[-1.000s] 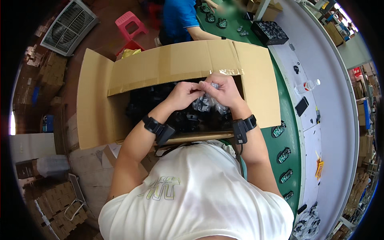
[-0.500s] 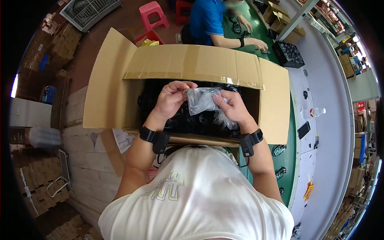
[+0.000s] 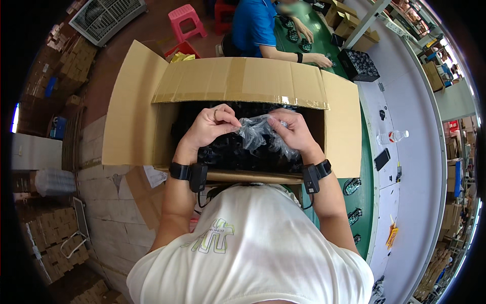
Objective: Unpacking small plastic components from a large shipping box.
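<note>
Evidently pinching clear plastic bag (image 3: 253, 136) btwn L hand (image 3: 207, 127) & R hand (image 3: 297, 134), prob. to spread it out, above open box (image 3: 238, 76) left of green tabletop (image 3: 365, 202).

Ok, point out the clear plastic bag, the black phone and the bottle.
Clear plastic bag (image 3: 254, 133), head view: its crumpled middle.
Black phone (image 3: 382, 159), head view: its flat upper face.
Bottle (image 3: 392, 137), head view: its body.
</note>
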`<state>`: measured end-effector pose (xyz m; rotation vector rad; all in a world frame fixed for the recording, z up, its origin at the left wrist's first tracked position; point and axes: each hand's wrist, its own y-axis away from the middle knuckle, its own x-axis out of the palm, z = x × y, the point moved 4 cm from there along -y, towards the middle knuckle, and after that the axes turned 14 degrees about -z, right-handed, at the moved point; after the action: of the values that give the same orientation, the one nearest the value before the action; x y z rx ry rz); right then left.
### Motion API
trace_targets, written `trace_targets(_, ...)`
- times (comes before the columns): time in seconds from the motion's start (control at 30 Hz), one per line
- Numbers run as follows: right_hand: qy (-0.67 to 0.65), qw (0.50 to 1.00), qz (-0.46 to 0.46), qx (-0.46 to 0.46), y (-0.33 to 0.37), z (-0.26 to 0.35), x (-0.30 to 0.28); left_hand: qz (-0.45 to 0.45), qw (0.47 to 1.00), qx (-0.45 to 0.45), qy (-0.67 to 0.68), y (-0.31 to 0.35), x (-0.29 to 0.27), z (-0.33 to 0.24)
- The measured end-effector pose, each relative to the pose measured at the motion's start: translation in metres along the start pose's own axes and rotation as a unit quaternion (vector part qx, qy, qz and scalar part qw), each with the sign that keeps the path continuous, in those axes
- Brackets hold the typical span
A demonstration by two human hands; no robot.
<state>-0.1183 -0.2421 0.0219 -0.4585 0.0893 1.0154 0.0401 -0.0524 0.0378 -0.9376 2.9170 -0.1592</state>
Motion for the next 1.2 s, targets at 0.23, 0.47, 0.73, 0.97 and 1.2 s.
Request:
trace_targets(0.23, 0.142, 0.987, 0.03, -0.063, 0.001, 0.016, 0.009, 0.13, 0.887, 0.099, -0.432, 0.001, -0.005, -0.025)
trace_targets(0.47, 0.107, 0.991, 0.03, -0.079, -0.002, 0.012, 0.003, 0.081, 0.869, 0.179, -0.454, 0.008, 0.001, -0.045)
trace_targets(0.73, 0.066, 0.991, 0.083, 0.083, 0.0, 0.001, 0.001, -0.002, 0.86, 0.246, -0.447, 0.012, -0.001, -0.051)
trace_targets(0.97, 0.029, 0.997, 0.055, 0.045, 0.002, -0.001, -0.003, 0.002, 0.853, 0.267, -0.448, 0.014, -0.005, -0.053)
trace_targets(1.2, -0.034, 0.991, 0.099, 0.081, 0.005, -0.004, 0.002, -0.034, 0.854, 0.302, -0.422, 0.017, -0.004, -0.05)
